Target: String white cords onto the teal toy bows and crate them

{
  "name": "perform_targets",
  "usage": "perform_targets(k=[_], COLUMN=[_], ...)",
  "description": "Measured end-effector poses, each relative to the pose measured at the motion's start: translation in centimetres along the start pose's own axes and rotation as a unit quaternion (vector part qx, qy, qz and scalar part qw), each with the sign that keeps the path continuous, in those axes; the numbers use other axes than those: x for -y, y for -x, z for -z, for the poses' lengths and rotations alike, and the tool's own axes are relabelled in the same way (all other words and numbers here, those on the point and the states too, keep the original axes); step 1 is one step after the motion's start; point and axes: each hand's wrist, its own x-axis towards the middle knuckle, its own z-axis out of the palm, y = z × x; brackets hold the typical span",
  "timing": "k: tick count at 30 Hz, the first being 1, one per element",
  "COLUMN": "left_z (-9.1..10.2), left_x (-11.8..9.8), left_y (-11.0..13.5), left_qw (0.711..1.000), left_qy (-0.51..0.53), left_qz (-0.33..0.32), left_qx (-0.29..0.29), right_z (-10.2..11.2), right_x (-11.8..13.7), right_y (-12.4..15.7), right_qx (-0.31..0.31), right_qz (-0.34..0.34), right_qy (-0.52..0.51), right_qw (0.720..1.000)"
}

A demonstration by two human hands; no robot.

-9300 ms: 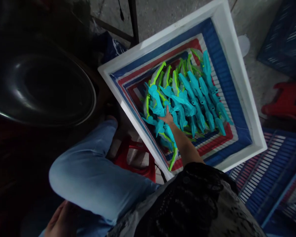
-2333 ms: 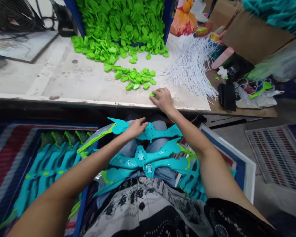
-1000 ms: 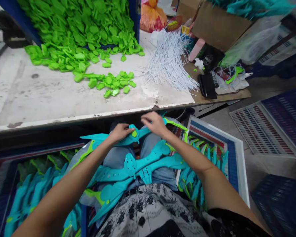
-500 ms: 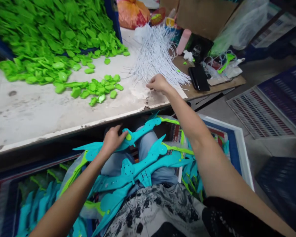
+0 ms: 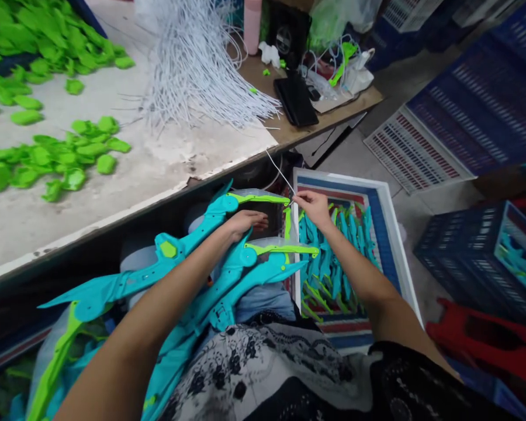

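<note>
My right hand (image 5: 314, 209) pinches a thin white cord (image 5: 280, 171) beside the lime tip of a turquoise plastic bow-shaped piece (image 5: 129, 279). The cord slants up and left from my fingers, and I cannot tell whether it is threaded through the tip. Just under the lime arm (image 5: 258, 199) of this piece is my left hand (image 5: 248, 224), fingers stretched out, with nothing visible in it. A green hexagonal cap (image 5: 168, 249) sits on the middle of the piece. Across my lap lies another bow-shaped piece (image 5: 232, 275), partly covered by my left forearm.
White cords (image 5: 197, 70) lie bundled on the table (image 5: 158, 158), with loose green caps (image 5: 65, 153) to their left. A black phone-like object (image 5: 296, 99) rests by the table's corner. At right, a white-rimmed crate (image 5: 397, 234) holds several turquoise pieces. Blue crates (image 5: 460, 251) stand beyond.
My right hand has moved from the cord bundle down to the lime tip, now with a cord. My left hand has slid right from the green cap. The view has turned right.
</note>
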Motion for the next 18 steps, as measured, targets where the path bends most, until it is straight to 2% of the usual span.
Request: perform_targets(k=[3, 8, 12, 15, 18], left_z=[-0.3, -0.8, -1.7, -2.2, -2.6], left_x=[0.0, -0.4, -0.4, -0.3, -0.2], left_y=[-2.2, -3.9, -5.2, -6.1, -6.8], left_qw=[0.998, 0.995, 0.991, 0.983, 0.976], left_qy=[0.036, 0.059, 0.068, 0.073, 0.074], left_qz=[0.021, 0.046, 0.065, 0.073, 0.081], left_qx=[0.042, 0.067, 0.099, 0.15, 0.188], right_z=[-1.0, -1.0, -0.6, -0.7, -1.0], right_x=[-1.2, -1.7, -1.7, -2.0, -2.6], right_y=[0.1, 0.2, 0.5, 0.7, 0.9], right_qx=[-0.008, -0.008, 0.011, 0.032, 0.008], right_qz=[0.067, 0.148, 0.176, 0.189, 0.18], right_qy=[0.064, 0.133, 0.164, 0.165, 0.143], right_qw=[0.996, 0.98, 0.971, 0.968, 0.973])
